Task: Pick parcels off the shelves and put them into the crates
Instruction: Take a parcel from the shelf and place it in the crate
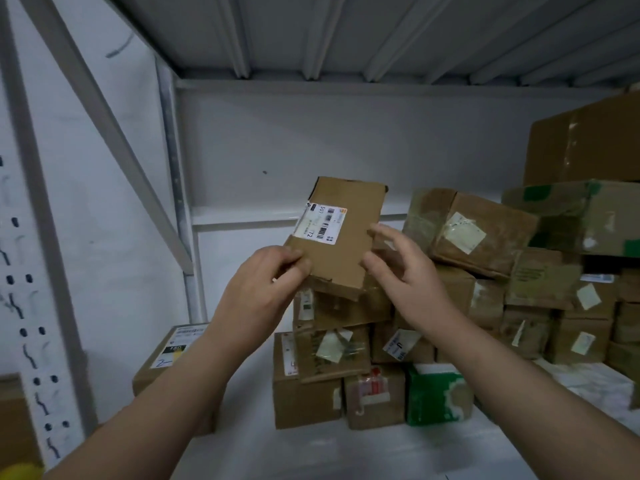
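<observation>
A flat brown cardboard parcel (341,244) with a white barcode label is held up in front of the shelf, tilted to the right. My left hand (266,285) pinches its lower left corner between thumb and fingers. My right hand (403,268) is at the parcel's right edge with fingers spread and loosely bent; its fingertips touch or nearly touch the edge. Below and behind the parcel is a pile of brown cardboard parcels (329,355) on the white shelf (346,452). No crate is in view.
More taped boxes (478,233) are stacked to the right, with a large carton (585,140) on top. A green and white box (438,393) stands at the pile's front. One labelled box (169,355) sits at left by the perforated upright (34,306). Another shelf hangs overhead.
</observation>
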